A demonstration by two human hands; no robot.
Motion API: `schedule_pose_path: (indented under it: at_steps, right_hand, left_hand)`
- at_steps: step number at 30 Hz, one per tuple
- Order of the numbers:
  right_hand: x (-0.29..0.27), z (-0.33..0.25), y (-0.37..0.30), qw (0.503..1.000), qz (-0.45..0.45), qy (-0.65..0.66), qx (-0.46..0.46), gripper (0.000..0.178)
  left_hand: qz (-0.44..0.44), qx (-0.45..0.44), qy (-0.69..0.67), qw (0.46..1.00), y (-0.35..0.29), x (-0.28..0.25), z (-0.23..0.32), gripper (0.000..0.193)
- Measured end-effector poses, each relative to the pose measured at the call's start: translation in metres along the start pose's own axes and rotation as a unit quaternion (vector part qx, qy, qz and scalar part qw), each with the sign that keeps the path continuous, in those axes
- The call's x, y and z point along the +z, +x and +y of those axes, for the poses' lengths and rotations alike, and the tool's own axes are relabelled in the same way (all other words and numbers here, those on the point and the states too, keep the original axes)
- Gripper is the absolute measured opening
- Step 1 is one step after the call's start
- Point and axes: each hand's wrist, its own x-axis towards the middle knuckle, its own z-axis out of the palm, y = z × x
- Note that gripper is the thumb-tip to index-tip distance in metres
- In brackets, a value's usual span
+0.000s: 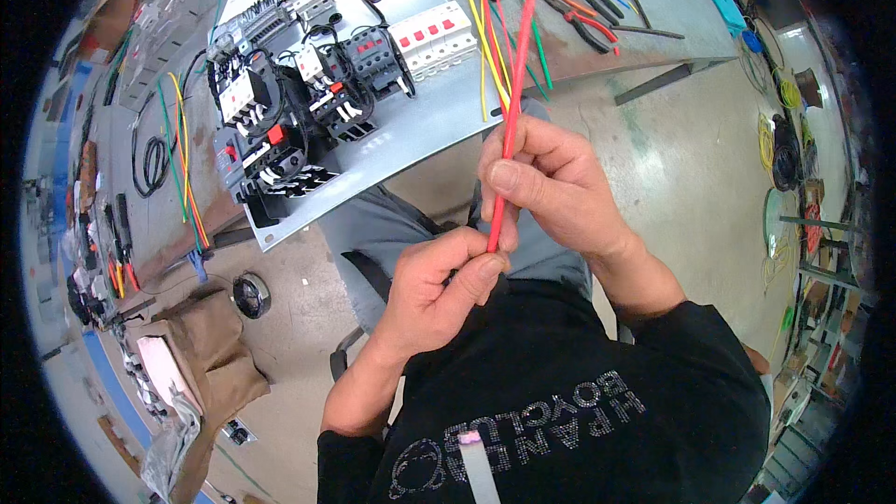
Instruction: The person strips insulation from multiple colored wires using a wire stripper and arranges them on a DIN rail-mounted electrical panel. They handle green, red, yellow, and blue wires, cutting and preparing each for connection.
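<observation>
A long red wire [511, 131] runs up from my hands past the top edge of the view. Its lower end is pinched in my left hand [439, 285], thumb against the curled fingers. Higher up, the thumb and fingers of my right hand [551, 182] are closed round the same wire. Both hands are in front of my torso, just off the near edge of a metal mounting plate [401, 151]. On the plate sit black contactors [375, 61], a row of white circuit breakers with red switches [434, 40] and terminal blocks [257, 26].
Yellow wires [483, 33] and green wires [534, 28] lie right of the breakers. Pliers [583, 19] with orange and red handles rest on the grey workbench [644, 51]. At the left are loose coloured wires [184, 154], a wire spool [250, 296] and a brown cardboard box [210, 345] below bench height.
</observation>
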Motion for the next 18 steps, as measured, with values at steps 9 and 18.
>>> schedule_pose_path:
  at_steps: [9,18]
  right_hand:
    - [0.003,0.008,-0.004,0.992,0.021,0.119,0.021,0.021]
    - [-0.015,-0.01,0.013,0.998,0.06,-0.009,-0.027,0.02]
  left_hand:
    - [0.021,0.038,0.075,0.996,-0.002,0.006,0.006,0.012]
    - [0.028,-0.014,0.162,0.986,-0.004,-0.006,-0.001,0.015]
